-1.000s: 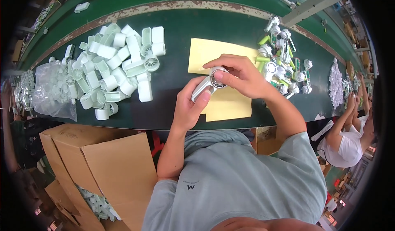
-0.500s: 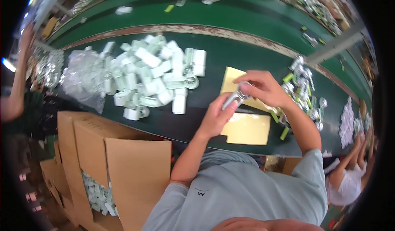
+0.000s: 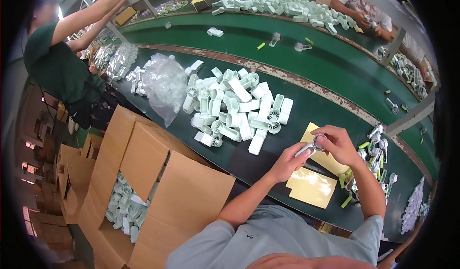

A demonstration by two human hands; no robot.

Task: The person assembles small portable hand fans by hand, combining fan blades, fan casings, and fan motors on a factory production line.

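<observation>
My left hand (image 3: 287, 163) grips the handle of a small, pale handheld-fan housing (image 3: 305, 149) with a round ring at one end. The fingers of my right hand (image 3: 338, 144) are closed around that ring; what they touch inside it is too small to make out. Both hands hover above two yellow sheets (image 3: 312, 188) lying at the near edge of the dark green table. Left of them spreads a heap of pale green fan housings (image 3: 237, 107), some showing spoked round grilles. By my right forearm lies a pile of clear-and-silver fan parts with yellow-green cylinders (image 3: 378, 156).
A clear plastic bag (image 3: 165, 84) of parts sits left of the heap. An open cardboard box (image 3: 187, 197) holding more housings stands against the table. Beyond a raised edge runs a green conveyor (image 3: 330, 60) with scattered parts. Other people work at left and far right.
The view has swung, bringing the far heap and the co-worker at left further into sight. Both my hands still hold the fan housing, with my right fingers at its ring.
</observation>
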